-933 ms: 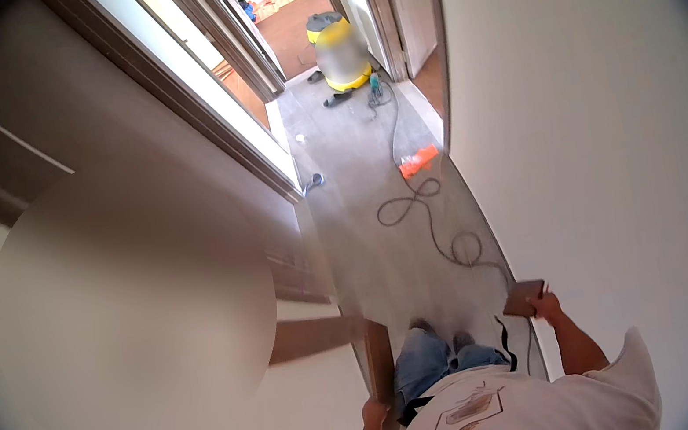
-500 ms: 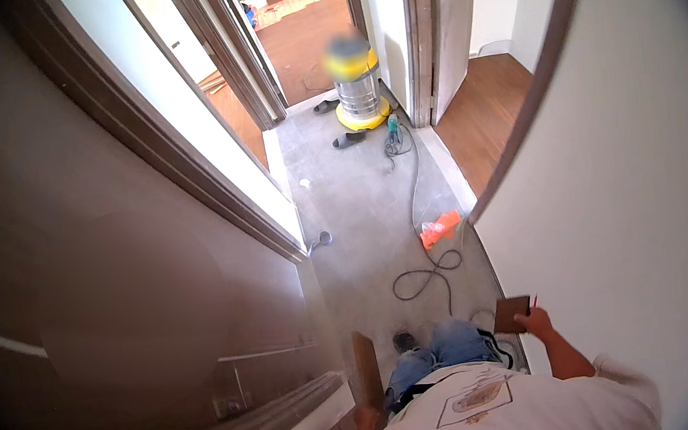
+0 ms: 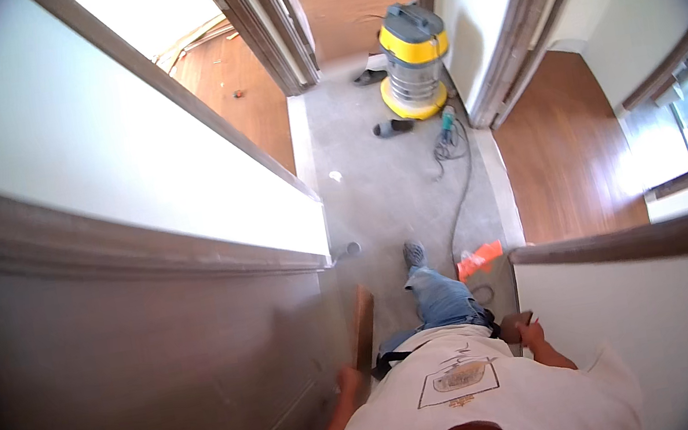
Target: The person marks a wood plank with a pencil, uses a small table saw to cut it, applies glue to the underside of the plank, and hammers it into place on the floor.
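Note:
A long reddish-brown wood plank [image 3: 365, 329] stands out from my left hand [image 3: 350, 383] at my left side. That hand is closed around its near end. Beside my right hip, my right hand [image 3: 533, 334] grips a short brown board piece [image 3: 514, 327]. A thin dark tip shows by the right fingers, too small to name now. One foot [image 3: 414, 254] in a grey sock is stepped forward on the grey floor.
Ahead stands a yellow and grey vacuum cleaner [image 3: 415, 62], with dark slippers [image 3: 392, 128] beside it. A teal corded power tool [image 3: 448, 122] trails its cable [image 3: 466, 197] along the floor. Near my right lies an orange plastic bag [image 3: 480, 260]. Walls and door frames narrow the passage.
I have moved forward along the passage, one leg now stretched ahead. Vacuum cleaner, tool and bag appear nearer. The plank and the board piece stay in my hands.

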`<control>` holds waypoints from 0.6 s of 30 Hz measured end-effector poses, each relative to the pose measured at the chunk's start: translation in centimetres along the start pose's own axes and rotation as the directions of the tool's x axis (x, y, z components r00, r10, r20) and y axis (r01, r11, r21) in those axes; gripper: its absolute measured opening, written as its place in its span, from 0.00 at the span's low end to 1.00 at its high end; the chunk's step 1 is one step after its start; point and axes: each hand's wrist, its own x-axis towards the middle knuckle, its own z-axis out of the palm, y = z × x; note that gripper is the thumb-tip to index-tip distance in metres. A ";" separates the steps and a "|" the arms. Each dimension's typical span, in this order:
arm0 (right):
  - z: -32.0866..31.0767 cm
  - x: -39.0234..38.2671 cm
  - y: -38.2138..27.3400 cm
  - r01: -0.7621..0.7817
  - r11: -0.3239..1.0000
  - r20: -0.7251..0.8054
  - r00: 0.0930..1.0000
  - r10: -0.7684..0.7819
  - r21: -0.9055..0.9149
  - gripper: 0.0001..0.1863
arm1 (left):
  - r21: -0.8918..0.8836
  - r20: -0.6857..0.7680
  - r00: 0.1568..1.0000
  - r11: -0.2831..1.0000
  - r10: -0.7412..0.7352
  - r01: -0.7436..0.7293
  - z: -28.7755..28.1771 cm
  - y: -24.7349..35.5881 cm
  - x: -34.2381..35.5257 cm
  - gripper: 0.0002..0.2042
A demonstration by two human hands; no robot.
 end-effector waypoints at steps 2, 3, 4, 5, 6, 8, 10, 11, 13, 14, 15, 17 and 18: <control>-3.5 6.0 -11.1 -0.030 0.979 -0.069 0.997 0.045 0.202 0.28 | 0.139 0.022 0.997 0.987 0.077 -0.079 -3.1 4.6 0.1 0.15; -6.2 7.6 -17.5 0.012 0.937 -0.096 0.995 0.023 0.349 0.27 | 0.199 0.043 0.994 0.974 0.101 -0.107 -5.2 7.6 -1.1 0.14; -8.9 11.1 -21.8 0.096 0.917 -0.151 0.988 -0.039 0.388 0.25 | 0.087 0.035 0.997 0.994 0.070 -0.073 -6.5 10.9 -0.8 0.14; -11.5 14.4 -25.8 0.182 0.890 -0.204 0.974 -0.102 0.419 0.23 | -0.027 0.031 0.999 0.999 0.035 -0.034 -7.5 13.7 -0.5 0.15; -14.2 17.2 -30.6 0.167 0.907 -0.133 0.983 -0.124 0.388 0.23 | -0.141 0.019 1.000 0.990 -0.011 0.013 -8.5 16.0 0.2 0.15; -19.2 21.2 -41.4 0.147 0.937 0.011 0.987 -0.159 0.316 0.23 | -0.133 0.024 1.000 0.991 -0.003 0.007 -10.3 19.8 3.1 0.17; -22.6 22.5 -52.2 0.263 0.912 -0.026 0.963 -0.269 0.314 0.22 | -0.115 0.029 0.999 0.993 -0.024 0.027 -12.1 22.8 6.4 0.19; -23.3 23.8 -56.7 0.326 0.890 -0.043 0.943 -0.330 0.319 0.22 | -0.108 0.025 0.999 0.993 -0.045 0.047 -12.0 23.4 8.9 0.20; -23.2 29.5 -60.5 0.389 0.872 -0.066 0.920 -0.387 0.297 0.21 | -0.041 0.034 0.999 0.999 0.011 -0.010 -12.5 26.6 13.5 0.20; -23.0 31.6 -62.2 0.419 0.871 -0.072 0.907 -0.415 0.257 0.20 | 0.015 0.038 0.997 0.997 0.074 -0.075 -13.2 28.9 15.8 0.20; -23.0 33.7 -65.0 0.460 0.861 -0.079 0.887 -0.454 0.216 0.20 | 0.072 0.040 0.991 0.989 0.127 -0.129 -14.0 30.6 17.8 0.19; -22.9 38.2 -67.0 0.458 0.851 -0.051 0.886 -0.461 0.258 0.19 | 0.081 0.046 0.978 0.976 0.201 -0.204 -15.8 35.8 21.8 0.16; -22.4 39.6 -68.9 0.357 0.907 -0.037 0.933 -0.358 0.225 0.18 | 0.067 0.046 0.980 0.978 0.193 -0.196 -16.9 37.6 23.3 0.14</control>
